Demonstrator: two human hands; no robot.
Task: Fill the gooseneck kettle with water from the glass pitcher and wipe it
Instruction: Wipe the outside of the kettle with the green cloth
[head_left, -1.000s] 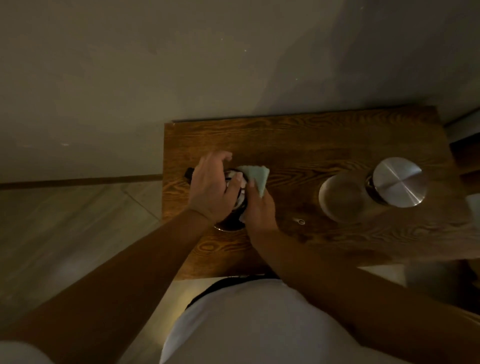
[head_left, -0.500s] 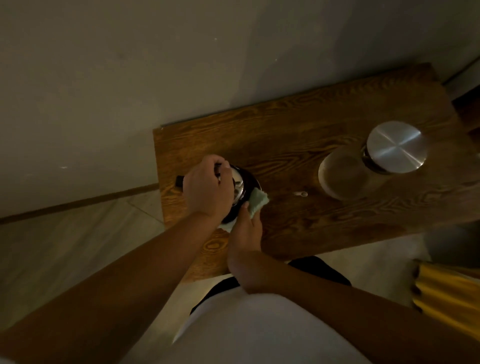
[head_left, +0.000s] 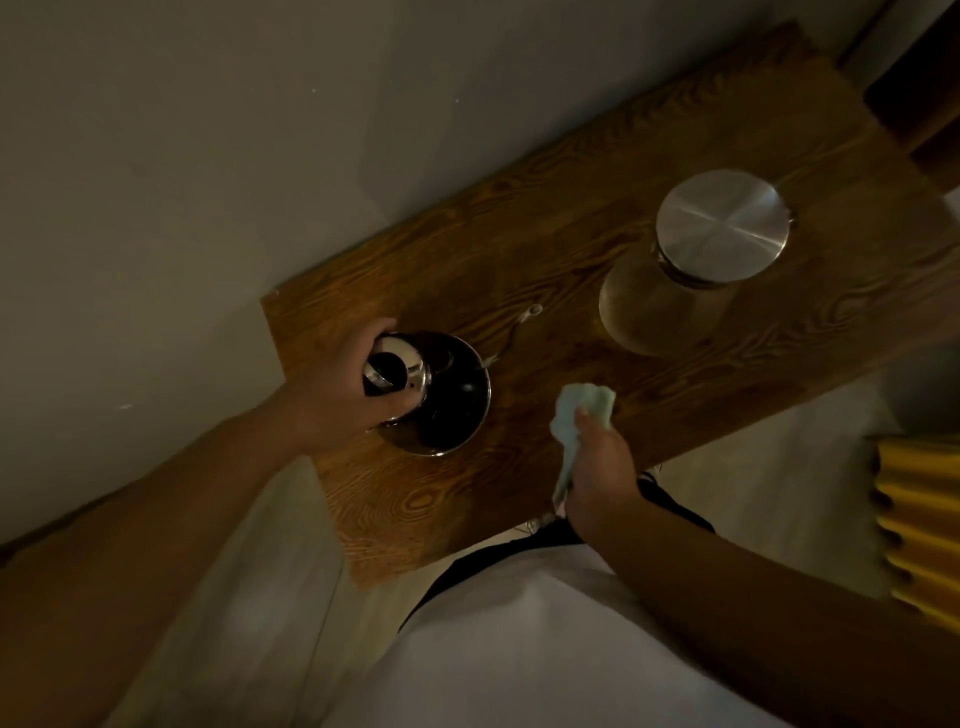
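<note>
The steel gooseneck kettle (head_left: 447, 400) stands on the left part of the wooden table (head_left: 571, 249), its thin spout running up to the right. My left hand (head_left: 337, 395) grips the kettle's dark handle at its left side. My right hand (head_left: 597, 467) holds a pale green cloth (head_left: 582, 410) bunched in its fingers, to the right of the kettle and apart from it. The glass pitcher (head_left: 670, 301) with a round metal lid stands at the table's right.
A grey wall runs along the table's far edge. A yellow ridged object (head_left: 914, 525) sits at the right, below the table's near edge. A dark piece of furniture (head_left: 919, 98) is at the top right corner. Pale floor lies to the left.
My right hand has pulled the cloth off the kettle and moved right, away from it. The left hand stays on the handle. The view has tilted.
</note>
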